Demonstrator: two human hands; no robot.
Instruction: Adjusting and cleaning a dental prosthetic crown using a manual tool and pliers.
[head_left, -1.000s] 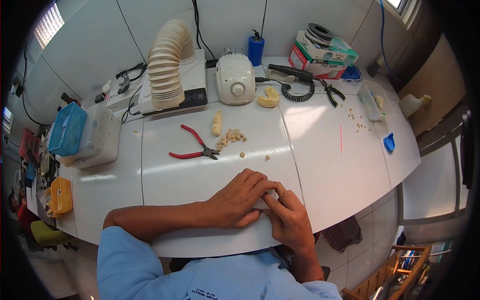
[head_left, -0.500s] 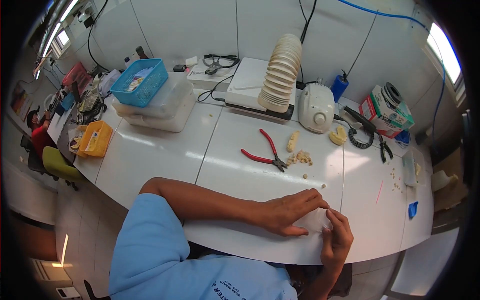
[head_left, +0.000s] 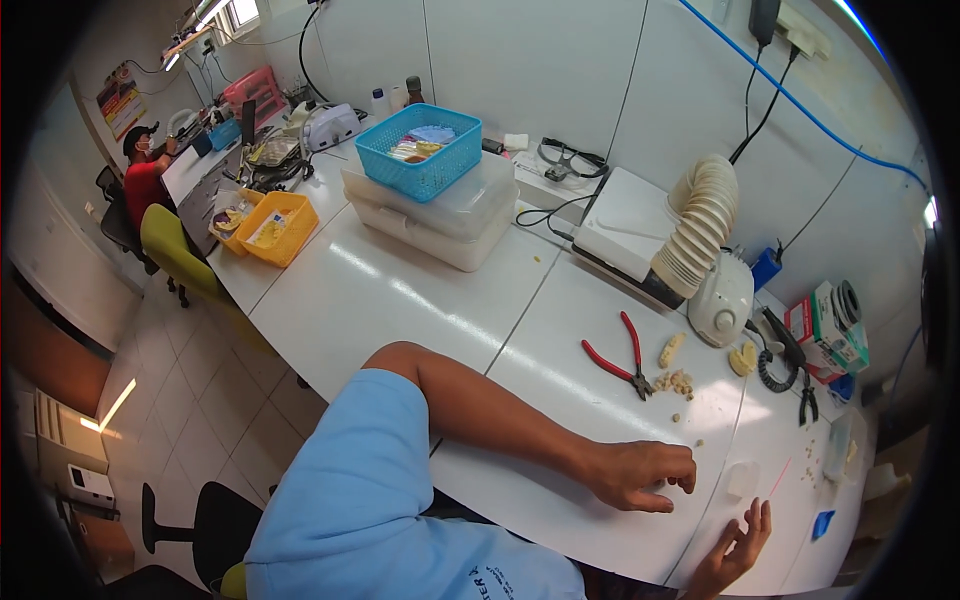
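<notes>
A small clear plastic container (head_left: 742, 480) rests on the white table between my hands, held by neither. My left hand (head_left: 640, 475) is just left of it, thumb stretched out and fingers loosely bent, with nothing in it. Below the container, close to the front edge, my right hand (head_left: 737, 548) is open with its fingers apart, also holding nothing. Beyond my left hand lie cutting pliers with red handles (head_left: 635, 375), a pale yellow strip-like piece (head_left: 671, 349) and a heap of small cream bits (head_left: 675, 384). A thin pink stick (head_left: 780, 477) lies beside the container.
A white machine with a ribbed hose (head_left: 700, 225) and a white control unit (head_left: 722, 300) stand at the back. Left of them are a lidded plastic box (head_left: 440, 215), a blue basket (head_left: 418, 165) and a yellow basket (head_left: 280, 228). A person in red (head_left: 142, 185) sits far left.
My hands have let go of the clear container and moved apart, leaving it on the table. The view has turned left, so the bench things appear further right.
</notes>
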